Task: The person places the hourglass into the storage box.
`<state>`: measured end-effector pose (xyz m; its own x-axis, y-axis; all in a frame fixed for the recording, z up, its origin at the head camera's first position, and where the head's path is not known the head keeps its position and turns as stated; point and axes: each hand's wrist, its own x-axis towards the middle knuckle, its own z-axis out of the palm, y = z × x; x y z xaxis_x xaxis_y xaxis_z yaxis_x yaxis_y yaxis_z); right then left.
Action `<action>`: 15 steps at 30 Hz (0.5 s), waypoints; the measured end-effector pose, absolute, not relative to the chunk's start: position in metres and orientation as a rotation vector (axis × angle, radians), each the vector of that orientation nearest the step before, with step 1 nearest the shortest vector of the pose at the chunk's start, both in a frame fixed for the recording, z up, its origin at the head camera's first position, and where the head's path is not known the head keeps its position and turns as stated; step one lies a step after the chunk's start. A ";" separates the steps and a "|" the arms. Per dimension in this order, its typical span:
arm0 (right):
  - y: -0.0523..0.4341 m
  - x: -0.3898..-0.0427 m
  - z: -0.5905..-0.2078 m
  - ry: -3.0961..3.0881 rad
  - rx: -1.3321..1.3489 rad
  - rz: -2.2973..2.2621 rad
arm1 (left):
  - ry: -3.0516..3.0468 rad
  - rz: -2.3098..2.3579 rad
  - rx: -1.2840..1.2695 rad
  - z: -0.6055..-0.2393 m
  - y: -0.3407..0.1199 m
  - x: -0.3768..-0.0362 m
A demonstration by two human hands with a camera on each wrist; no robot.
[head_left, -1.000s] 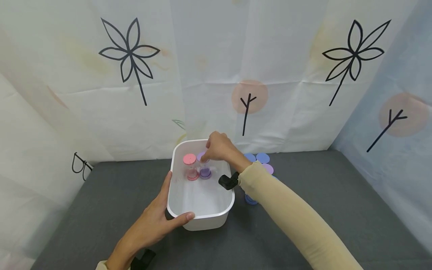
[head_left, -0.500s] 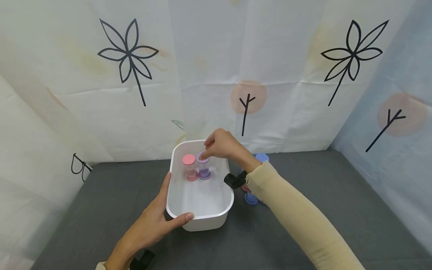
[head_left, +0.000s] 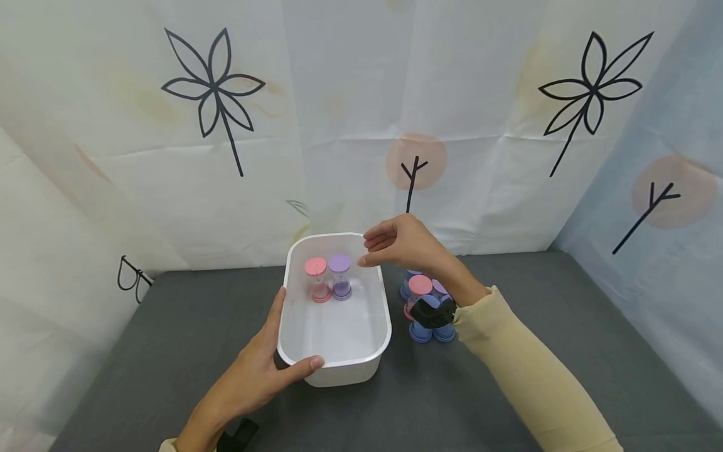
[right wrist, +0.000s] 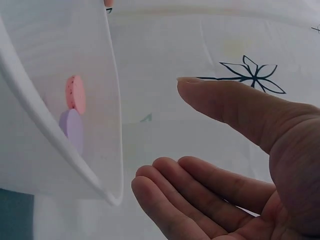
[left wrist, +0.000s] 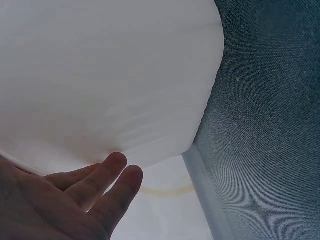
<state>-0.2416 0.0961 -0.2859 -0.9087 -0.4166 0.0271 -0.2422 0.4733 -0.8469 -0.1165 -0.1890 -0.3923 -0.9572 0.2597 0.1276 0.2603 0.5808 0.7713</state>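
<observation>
My left hand gripped the white tub at its 7 o'clock corner; my right hand hovered empty, fingers loosely released, at 2 o'clock. The pink-capped and purple-capped sand timers (upright, touching) could topple if I jolted the tub.

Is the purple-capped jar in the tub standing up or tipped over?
Upright: the purple-capped jar stands cap up in the white tub, beside the pink-capped one.

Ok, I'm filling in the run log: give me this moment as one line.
left hand: grips white tub | right hand: open, empty, above tub edge | in tub: pink-capped, purple-capped sand timers, upright
</observation>
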 end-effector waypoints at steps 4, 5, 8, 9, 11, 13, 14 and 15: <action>0.112 -0.232 -0.287 2.500 -0.572 -1.477 | -2.774 -1.376 -0.472 -0.393 -0.190 -0.116; 0.115 -0.230 -0.287 2.492 -0.569 -1.497 | -2.774 -1.375 -0.472 -0.393 -0.190 -0.116; 0.127 -0.222 -0.290 2.466 -0.567 -1.558 | -2.771 -1.363 -0.472 -0.394 -0.190 -0.116; 0.130 -0.219 -0.291 2.461 -0.567 -1.568 | -2.773 -1.360 -0.469 -0.394 -0.190 -0.116; 0.139 -0.213 -0.294 2.455 -0.574 -1.576 | -2.774 -1.353 -0.468 -0.394 -0.190 -0.116; 0.147 -0.208 -0.299 2.451 -0.580 -1.580 | -2.773 -1.350 -0.467 -0.394 -0.189 -0.116; 0.152 -0.206 -0.301 2.446 -0.583 -1.586 | -2.772 -1.356 -0.466 -0.394 -0.189 -0.116; 0.156 -0.203 -0.304 2.445 -0.581 -1.593 | -2.774 -1.355 -0.464 -0.393 -0.189 -0.115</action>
